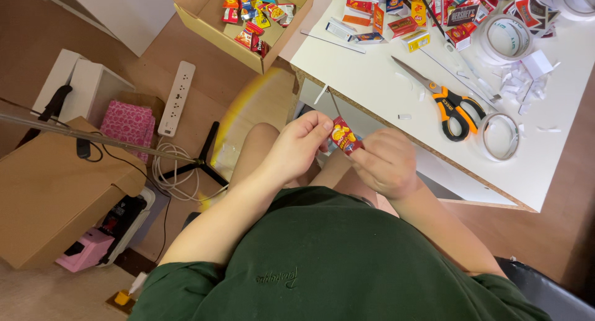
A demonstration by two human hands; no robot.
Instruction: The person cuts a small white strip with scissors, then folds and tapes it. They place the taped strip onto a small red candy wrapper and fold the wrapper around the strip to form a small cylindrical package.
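Note:
Both my hands meet over my lap, just below the white table's edge [434, 157]. Between them is a small red and yellow snack packet [343, 137]. My left hand [297, 144] pinches the packet's upper left end with thumb and fingers. My right hand [387, 163] is curled and grips the packet's lower right end. The right hand is slightly blurred. Part of the packet is hidden behind my fingers.
On the table lie orange-handled scissors [449, 104], two tape rolls [501, 136] [507, 37], paper scraps and many small coloured packets [409, 11]. An open cardboard box of packets [254, 14] stands on the floor, with a power strip [176, 98], cables, a tripod and another cardboard box [56, 191] at left.

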